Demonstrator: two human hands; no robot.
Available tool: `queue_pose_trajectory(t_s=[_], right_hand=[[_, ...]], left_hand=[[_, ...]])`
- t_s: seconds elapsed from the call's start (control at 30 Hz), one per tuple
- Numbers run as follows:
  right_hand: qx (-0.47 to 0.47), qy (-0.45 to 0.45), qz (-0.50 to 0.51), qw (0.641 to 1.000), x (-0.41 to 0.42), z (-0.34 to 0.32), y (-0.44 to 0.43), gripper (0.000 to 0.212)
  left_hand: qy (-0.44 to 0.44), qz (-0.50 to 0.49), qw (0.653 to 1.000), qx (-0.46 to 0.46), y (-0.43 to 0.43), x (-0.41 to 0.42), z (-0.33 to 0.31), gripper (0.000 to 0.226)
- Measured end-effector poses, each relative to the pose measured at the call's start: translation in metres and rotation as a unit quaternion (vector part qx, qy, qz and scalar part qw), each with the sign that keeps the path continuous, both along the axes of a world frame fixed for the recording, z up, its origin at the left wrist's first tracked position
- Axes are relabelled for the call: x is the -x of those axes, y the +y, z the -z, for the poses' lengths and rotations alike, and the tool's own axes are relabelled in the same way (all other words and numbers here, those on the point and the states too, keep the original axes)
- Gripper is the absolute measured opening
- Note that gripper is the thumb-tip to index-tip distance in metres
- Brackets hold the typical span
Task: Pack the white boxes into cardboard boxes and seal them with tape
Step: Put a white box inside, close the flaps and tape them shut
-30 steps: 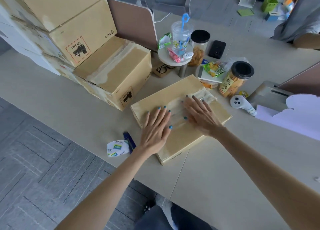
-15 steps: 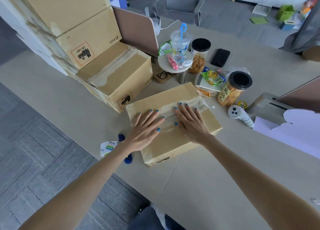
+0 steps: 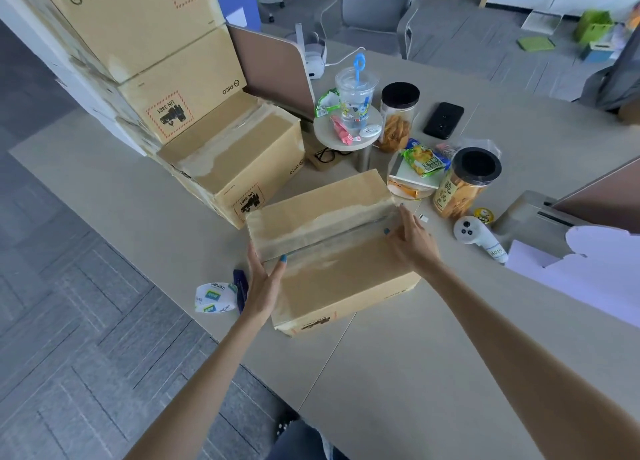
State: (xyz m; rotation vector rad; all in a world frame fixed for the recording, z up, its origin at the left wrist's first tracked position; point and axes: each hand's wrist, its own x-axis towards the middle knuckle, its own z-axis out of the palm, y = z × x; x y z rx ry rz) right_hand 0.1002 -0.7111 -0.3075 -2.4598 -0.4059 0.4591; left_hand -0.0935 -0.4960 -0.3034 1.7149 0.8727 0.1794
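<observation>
A taped cardboard box is held on the worktop. The left hand is laid flat against one end, the right hand curled over the other. A tape roll is seen just left of the left fingers.
</observation>
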Motion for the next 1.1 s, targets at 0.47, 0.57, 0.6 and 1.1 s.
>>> queue_pose_trajectory(t_s=[0.47, 0.57, 0.6, 1.1], right_hand=[[-0.127, 0.035, 0.118, 0.984, 0.02, 0.006, -0.017, 0.054], [-0.227, 0.129, 0.153, 0.953, 0.017, 0.007, -0.022, 0.061], [-0.264, 0.174, 0.164, 0.934, 0.017, 0.006, -0.022, 0.063], [-0.435, 0.31, 0.118, 0.837, 0.021, 0.015, -0.028, 0.063]], left_hand=[[-0.072, 0.026, 0.994, 0.077, 0.034, -0.035, -0.011, 0.071], [-0.08, 0.032, 0.992, 0.097, 0.042, -0.028, -0.01, 0.061], [-0.079, 0.025, 0.991, 0.105, 0.044, -0.024, -0.008, 0.064], [-0.024, -0.033, 0.988, 0.148, 0.027, -0.008, 0.0, 0.081]])
